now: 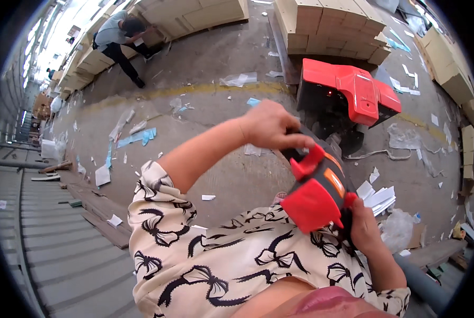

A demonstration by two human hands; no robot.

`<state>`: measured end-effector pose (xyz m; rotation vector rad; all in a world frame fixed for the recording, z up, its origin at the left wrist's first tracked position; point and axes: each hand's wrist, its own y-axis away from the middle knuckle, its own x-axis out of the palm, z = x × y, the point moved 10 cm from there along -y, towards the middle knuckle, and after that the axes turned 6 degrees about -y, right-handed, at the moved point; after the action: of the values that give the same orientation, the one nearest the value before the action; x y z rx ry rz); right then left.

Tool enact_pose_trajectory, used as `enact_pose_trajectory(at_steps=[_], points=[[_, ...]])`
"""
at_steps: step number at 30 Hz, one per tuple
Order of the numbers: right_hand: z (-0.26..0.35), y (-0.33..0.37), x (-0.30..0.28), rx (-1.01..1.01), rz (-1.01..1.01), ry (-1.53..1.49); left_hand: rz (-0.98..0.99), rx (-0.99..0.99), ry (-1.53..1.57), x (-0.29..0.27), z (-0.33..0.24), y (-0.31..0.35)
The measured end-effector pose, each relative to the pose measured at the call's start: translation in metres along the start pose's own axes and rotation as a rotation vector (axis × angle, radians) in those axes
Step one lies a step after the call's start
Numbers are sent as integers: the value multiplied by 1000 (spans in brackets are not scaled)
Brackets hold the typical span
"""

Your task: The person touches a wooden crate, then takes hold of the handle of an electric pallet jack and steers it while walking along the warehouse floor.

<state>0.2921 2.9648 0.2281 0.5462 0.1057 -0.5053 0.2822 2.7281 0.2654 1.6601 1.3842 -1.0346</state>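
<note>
Your left hand (271, 127) is wrapped around the upper end of the red and black handle (319, 188), and your right hand (365, 225) grips its lower end from the side. The handle sits in front of your chest above the littered concrete floor (221, 106). Its long axis slants from upper left to lower right, the broad red head toward you and the black shaft running away toward the red machine (353, 93).

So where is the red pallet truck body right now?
In the head view, the red pallet truck body sits upper right on the concrete floor, just before the stacked cardboard.
</note>
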Motion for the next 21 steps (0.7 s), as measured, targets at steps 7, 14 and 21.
enact_pose_trajectory(at_steps=[7,14,21], points=[[50,-73,52,83,-2,-274,-259,-369,347,-45,125,-11],[94,-135,57,-37,-65,-476,-351,-424,668,-61,213,-59],[92,-149,25,-111,-83,-430,-378,-421,667,-57,218,-99]])
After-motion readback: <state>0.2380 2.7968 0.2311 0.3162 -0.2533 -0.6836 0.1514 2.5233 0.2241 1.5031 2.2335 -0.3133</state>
